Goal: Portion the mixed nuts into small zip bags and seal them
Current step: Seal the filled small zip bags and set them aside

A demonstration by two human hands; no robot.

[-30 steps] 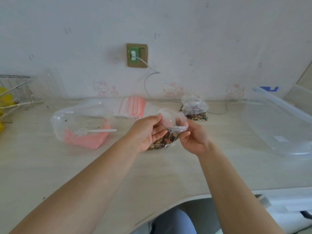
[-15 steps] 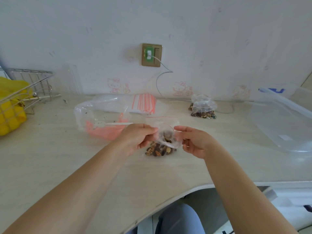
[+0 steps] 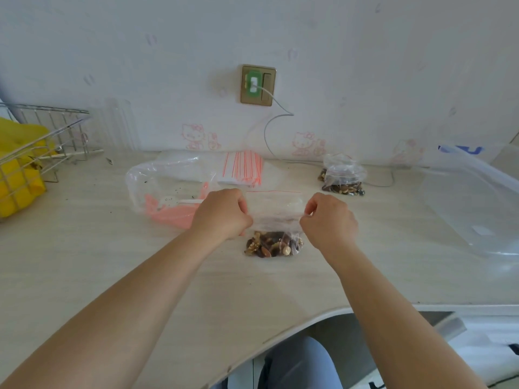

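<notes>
Mid-table (image 3: 280,284): zip bag (image 3: 273,220), upright, nuts (image 3: 271,245) settled at bottom, resting on surface; left hand (image 3: 223,216) and right hand (image 3: 327,220) pinch opposite ends of its mouth, zip strip running horizontally between them, equally near both.

No words, numbers or brand names can be read anywhere in this view. The wall (image 3: 365,51) carries only pale pink cartoon cat stickers (image 3: 193,136), which are drawings and not letters. The clear plastic container (image 3: 474,200) at the right has a small white label (image 3: 480,230) on its side, but the label is too blurred to tell whether anything is printed there. Behind this container a blue shape (image 3: 460,149) shows, perhaps a part of a print, and it is not legible. The stack of empty zip bags (image 3: 243,168) has only red stripes, no writing.
</notes>
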